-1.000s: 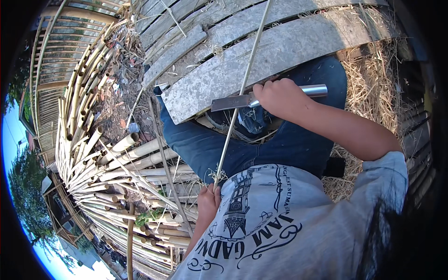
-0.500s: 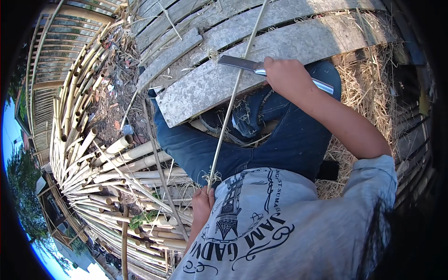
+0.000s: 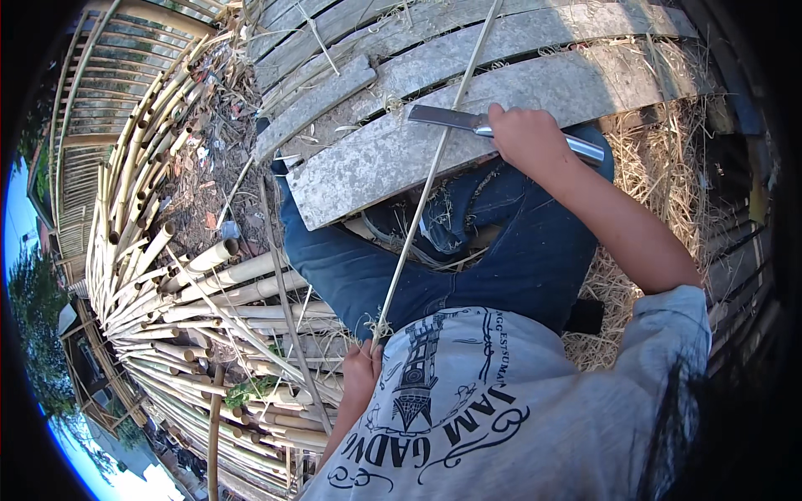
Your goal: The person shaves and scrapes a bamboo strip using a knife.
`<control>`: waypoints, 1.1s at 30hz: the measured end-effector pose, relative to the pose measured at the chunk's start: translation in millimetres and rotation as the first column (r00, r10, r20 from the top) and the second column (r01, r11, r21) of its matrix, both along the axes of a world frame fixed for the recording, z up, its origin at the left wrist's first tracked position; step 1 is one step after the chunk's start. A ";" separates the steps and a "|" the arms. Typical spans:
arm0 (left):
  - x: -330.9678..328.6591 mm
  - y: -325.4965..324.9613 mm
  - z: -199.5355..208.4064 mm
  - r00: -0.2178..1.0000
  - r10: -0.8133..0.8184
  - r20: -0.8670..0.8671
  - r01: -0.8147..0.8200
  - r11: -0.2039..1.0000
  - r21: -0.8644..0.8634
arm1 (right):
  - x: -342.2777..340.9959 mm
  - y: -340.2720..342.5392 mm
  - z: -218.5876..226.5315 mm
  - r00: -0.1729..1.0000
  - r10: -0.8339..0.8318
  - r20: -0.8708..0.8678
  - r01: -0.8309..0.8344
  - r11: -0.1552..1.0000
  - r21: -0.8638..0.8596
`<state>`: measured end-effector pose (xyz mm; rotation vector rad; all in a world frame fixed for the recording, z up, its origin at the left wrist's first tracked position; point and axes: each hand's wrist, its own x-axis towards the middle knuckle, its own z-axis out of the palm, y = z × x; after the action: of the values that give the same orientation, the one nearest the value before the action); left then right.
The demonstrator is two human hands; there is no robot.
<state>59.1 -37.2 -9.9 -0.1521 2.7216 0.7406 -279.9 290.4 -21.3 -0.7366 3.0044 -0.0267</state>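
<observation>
A long, thin bamboo strip (image 3: 428, 185) runs slantwise from my waist up across the grey planks. Low down, beside my shirt, my left hand (image 3: 361, 369) is closed on the strip's near end, where fine curled shavings cling. My right hand (image 3: 528, 139) grips a knife by its shiny metal handle (image 3: 585, 149). The knife's broad, straight blade (image 3: 441, 117) points left and lies across the strip, above the nearest plank (image 3: 351, 179). Whether its edge bites into the strip cannot be made out.
Cut bamboo poles (image 3: 196, 271) are piled on my left, many ends facing me. A short loose board (image 3: 322, 104) lies on the planks. Straw-like shavings (image 3: 643, 167) heap at my right. My jeans-clad legs (image 3: 334, 263) are bent under the nearest plank.
The whole view has shifted slightly, with the planks now a little lower and further right. The knife stays across the strip, and both hands keep their grips.
</observation>
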 end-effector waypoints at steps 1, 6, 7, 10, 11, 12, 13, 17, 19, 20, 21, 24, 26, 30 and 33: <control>-4.3 3.0 3.2 1.000 0.010 0.008 -0.010 1.000 0.009 | 0.3 1.5 2.0 1.000 0.014 -0.003 -0.013 1.000 0.003; 5.9 -4.0 -11.9 1.000 -0.004 0.003 0.004 0.999 0.052 | 36.3 -21.3 8.8 0.968 0.250 0.030 -0.251 0.967 0.043; 6.2 -2.5 -10.8 1.000 0.002 0.002 -0.002 0.999 0.053 | 36.3 -21.4 5.1 0.954 0.299 0.015 -0.299 0.952 0.056; 6.3 2.2 -7.8 0.999 0.020 -0.036 -0.018 0.998 0.052 | -11.2 6.6 -6.3 0.991 -0.124 -0.045 0.125 0.992 0.028; 7.7 2.6 -10.2 1.000 0.022 -0.015 -0.021 0.998 0.055 | -11.7 10.7 -1.8 0.992 -0.120 -0.046 0.122 0.992 0.030; 9.4 0.6 -13.0 1.000 0.022 0.006 -0.022 0.998 0.053 | -7.1 10.5 8.0 0.998 -0.049 -0.042 0.050 0.998 0.032; 15.5 -3.0 -15.2 1.000 0.024 0.008 -0.024 0.998 0.051 | 2.5 6.5 14.4 0.999 0.025 -0.036 -0.024 0.999 0.034; 21.5 -6.2 -20.3 0.998 0.052 0.047 -0.054 0.998 0.034 | 32.9 -18.6 10.0 0.959 0.212 0.190 -0.214 0.977 -0.009; 24.0 -6.0 -20.3 0.995 0.077 0.057 -0.079 0.996 0.039 | 13.3 -4.3 3.1 0.985 0.102 0.140 -0.101 0.995 -0.016; 22.1 -6.6 -20.9 0.994 0.079 0.080 -0.082 0.996 0.034 | 7.0 6.4 0.2 0.996 -0.019 0.092 0.023 0.999 -0.036; 21.0 -8.5 -23.3 0.991 0.092 0.097 -0.095 0.995 0.027 | 5.5 10.2 2.6 0.996 -0.017 0.091 0.020 0.999 -0.035; 18.2 -11.3 -22.7 0.990 0.073 0.122 -0.080 0.996 0.047 | 8.8 11.6 22.2 0.979 -0.102 0.176 0.107 0.994 -0.019; 11.5 -12.6 -18.2 0.990 0.068 0.123 -0.081 0.991 0.106 | 22.8 3.4 26.0 0.959 -0.059 0.277 0.090 0.991 -0.103; -4.5 -14.4 -6.5 0.974 0.085 0.208 -0.126 0.973 0.193 | 41.6 1.4 14.0 0.833 0.063 0.550 0.212 0.882 -0.422; -10.4 -20.3 -8.4 0.972 0.110 0.208 -0.136 0.984 0.112 | 45.4 3.1 11.4 0.742 0.153 0.653 0.358 0.733 -0.579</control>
<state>48.7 -57.6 -18.3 -0.3503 2.4836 0.8779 -234.5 293.4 -9.9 -0.4093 2.2494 -1.1900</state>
